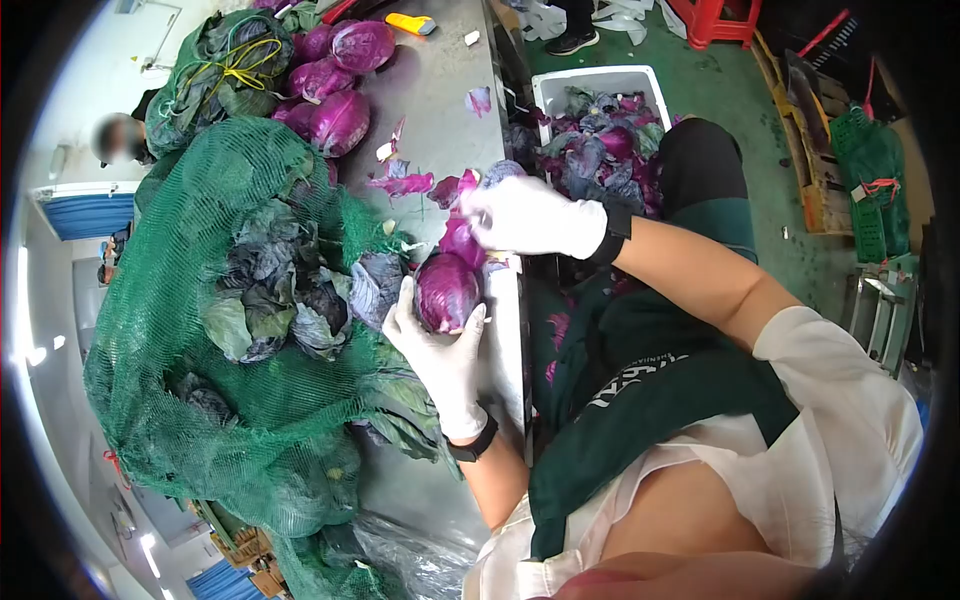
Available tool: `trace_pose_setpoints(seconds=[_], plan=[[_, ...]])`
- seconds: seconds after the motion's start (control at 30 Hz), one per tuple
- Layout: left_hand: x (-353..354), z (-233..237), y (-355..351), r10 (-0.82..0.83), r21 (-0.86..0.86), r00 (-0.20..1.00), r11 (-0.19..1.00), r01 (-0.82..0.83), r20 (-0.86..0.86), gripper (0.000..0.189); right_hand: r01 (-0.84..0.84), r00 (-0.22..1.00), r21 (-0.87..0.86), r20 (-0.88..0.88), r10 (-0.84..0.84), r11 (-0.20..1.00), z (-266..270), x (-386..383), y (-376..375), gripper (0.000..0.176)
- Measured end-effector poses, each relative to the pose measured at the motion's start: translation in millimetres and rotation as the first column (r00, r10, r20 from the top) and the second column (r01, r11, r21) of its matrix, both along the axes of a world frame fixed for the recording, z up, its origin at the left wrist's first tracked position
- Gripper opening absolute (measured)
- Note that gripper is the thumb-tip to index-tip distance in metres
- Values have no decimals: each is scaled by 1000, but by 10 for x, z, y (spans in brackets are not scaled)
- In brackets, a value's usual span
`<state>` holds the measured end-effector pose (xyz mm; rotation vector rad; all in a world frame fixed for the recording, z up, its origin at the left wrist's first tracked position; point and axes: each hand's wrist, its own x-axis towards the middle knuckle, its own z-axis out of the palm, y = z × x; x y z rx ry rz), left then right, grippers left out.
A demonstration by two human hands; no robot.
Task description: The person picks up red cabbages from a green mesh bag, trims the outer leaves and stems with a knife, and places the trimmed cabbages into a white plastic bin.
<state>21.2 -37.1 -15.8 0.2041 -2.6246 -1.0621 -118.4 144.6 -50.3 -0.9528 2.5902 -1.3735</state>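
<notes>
A purple red cabbage (448, 293), glossy and round, sits over the metal table near its edge. My left hand (440, 352), in a white glove, is wrapped around its lower side with thumb and fingers apart on either side. My right hand (532, 216), also gloved, is closed at a purple cabbage leaf (460, 235) just above the head; its fingertips are partly blurred. Torn leaf pieces (402, 183) lie on the table beyond. Left of the held head, an unpeeled cabbage (377, 287) with dull bluish outer leaves is close to my left fingers.
A large green mesh sack (200, 330) of cabbages covers the left side. Several peeled red cabbages (340, 122) and an orange-handled tool (411, 23) are at the far end. A white bin (655, 92) of leaf scraps stands on the floor, right. A red stool (718, 22) stands behind.
</notes>
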Motion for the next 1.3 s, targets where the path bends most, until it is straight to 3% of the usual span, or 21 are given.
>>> trace_pose_setpoints(seconds=[0.03,0.1,0.13,0.17,0.23,0.3,0.33,0.37,0.43,0.5,0.53,0.63,0.67,0.7,0.77,0.83,0.93,1.03,1.1,1.23,1.3], plan=[[17,19,-25,-1,-3,1000,1000,1,-3,92,137,968,73,-220,-118,988,-88,-54,47,18],[46,61,-73,-26,-265,998,964,9,-61,92,199,944,133,-291,-154,971,-29,-54,95,28],[66,123,-44,-6,-270,1000,963,8,8,92,68,996,103,43,-73,992,260,-1,95,33],[72,162,-7,-8,-270,1000,963,10,10,92,-48,929,31,370,33,998,429,45,65,38],[83,204,46,-15,-294,997,955,38,81,90,-65,981,-261,-195,13,963,-12,68,-243,43],[103,159,23,-30,-283,993,957,61,112,93,-99,995,-156,4,101,983,77,158,-338,46],[117,108,-1,-72,-193,995,978,83,65,95,-173,926,23,345,154,985,253,148,-356,42],[126,68,-30,-108,-103,994,989,109,12,97,-40,886,-128,453,95,991,319,260,-337,35],[108,7,-71,-98,41,994,994,96,46,101,21,996,-165,89,-7,986,50,260,-523,29],[42,-59,-15,65,46,998,997,-66,20,102,3,996,-130,94,9,992,18,283,-540,27],[24,-6,56,87,-139,995,986,-93,-52,100,-9,995,-95,95,18,995,66,297,-524,26],[14,61,64,87,-55,994,995,-83,61,91,16,993,-120,119,-2,993,143,274,-491,26],[-1,-17,30,50,150,999,987,-51,14,80,10,996,-170,86,5,985,155,256,-467,26],[-16,-77,1,51,152,999,987,-53,17,80,9,996,-168,88,6,986,152,237,-449,26],[-69,-153,-25,-47,492,998,868,66,-51,75,29,1000,-199,10,-28,980,138,171,-403,26],[-102,-166,-11,-50,486,995,870,87,-89,73,91,994,-179,-38,-99,980,15,62,-348,25],[-121,-112,22,-98,712,991,690,130,-86,87,231,969,-51,-84,-234,972,-142,-233,-108,25],[-161,-31,126,-130,759,982,624,186,-134,91,243,961,82,-153,-228,967,-188,-356,71,24],[-213,-14,180,-182,748,967,612,255,-180,80,270,926,19,-277,-255,963,-211,-425,129,25],[-323,41,221,-150,813,977,543,209,-150,93,341,873,-170,-308,-378,925,34,-353,232,28],[-334,151,328,-35,666,989,735,123,-144,94,265,956,-265,-55,-289,927,425,-45,282,39]])
